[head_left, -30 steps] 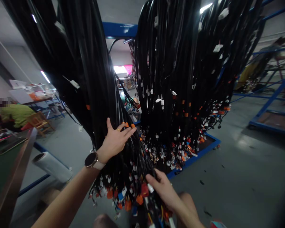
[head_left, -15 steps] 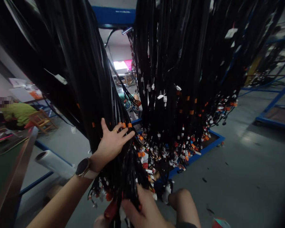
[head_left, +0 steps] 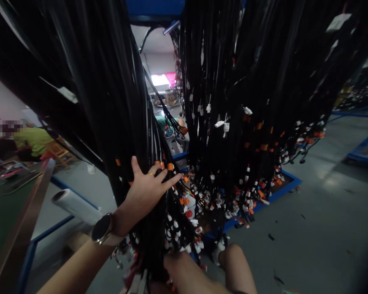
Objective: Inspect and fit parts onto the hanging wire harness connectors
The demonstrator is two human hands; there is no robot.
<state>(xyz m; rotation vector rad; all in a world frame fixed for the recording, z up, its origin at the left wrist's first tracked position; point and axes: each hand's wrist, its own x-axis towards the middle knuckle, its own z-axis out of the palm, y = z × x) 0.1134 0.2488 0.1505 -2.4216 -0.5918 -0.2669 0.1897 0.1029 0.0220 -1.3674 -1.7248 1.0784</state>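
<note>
A thick bundle of black cable harnesses (head_left: 116, 122) hangs from above, and its lower ends carry several orange, red and white connectors (head_left: 184, 212). My left hand (head_left: 147, 190), with a watch on the wrist, lies flat against the bundle with fingers spread near two orange tape bands (head_left: 165, 166). My right hand (head_left: 178, 271) sits at the bottom edge of the view, wrapped around the bundle's lower end, and its fingers are mostly cut off. My knee (head_left: 236, 265) shows beside it.
A second mass of hanging harnesses (head_left: 248, 102) fills the right, above a blue rack base (head_left: 282, 185). A roll of clear film (head_left: 76, 206) and a green-topped table edge (head_left: 21, 204) lie to the left. A seated person in yellow-green (head_left: 33, 139) is far left. Grey floor (head_left: 325, 228) extends right.
My right hand slid down the bundle toward the bottom edge of the view and closed around it. My left hand stayed on the bundle. The view moved closer and lower.
</note>
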